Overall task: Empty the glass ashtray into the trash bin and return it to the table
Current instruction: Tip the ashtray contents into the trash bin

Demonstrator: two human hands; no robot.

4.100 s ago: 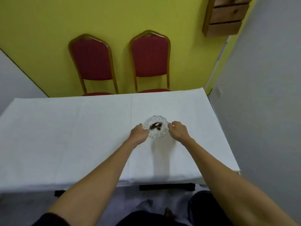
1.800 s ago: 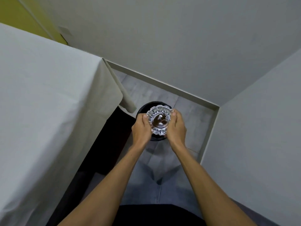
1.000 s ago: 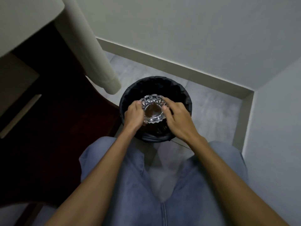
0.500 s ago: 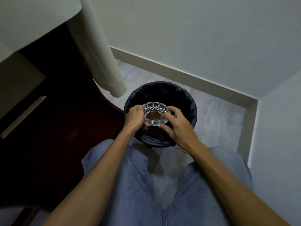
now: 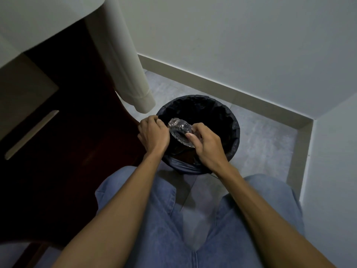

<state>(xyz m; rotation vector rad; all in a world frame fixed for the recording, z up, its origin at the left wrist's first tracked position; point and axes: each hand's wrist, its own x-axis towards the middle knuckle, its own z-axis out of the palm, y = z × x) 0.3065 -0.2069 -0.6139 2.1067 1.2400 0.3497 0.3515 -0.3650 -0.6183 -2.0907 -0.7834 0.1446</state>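
The glass ashtray [image 5: 178, 130] is tipped steeply on its side over the mouth of the round black trash bin [image 5: 229, 120], which has a dark liner. My left hand [image 5: 153, 135] grips the ashtray's left rim and my right hand [image 5: 205, 144] grips its right rim, thumb on top. The ashtray's bowl faces away from me, toward the bin, so I cannot see what is in it. The bin's inside is too dark to make out.
The white tablecloth corner [image 5: 135, 82] hangs just left of the bin, over a dark wooden table base [image 5: 63, 120]. Grey walls [image 5: 241, 35] and a skirting board close in a tight floor corner behind and right of the bin. My jean-clad knees [image 5: 146, 206] are below.
The ashtray went from lying on the table to held level over the bin, and it is now tilted sharply over the bin. Both hands rotated with it.
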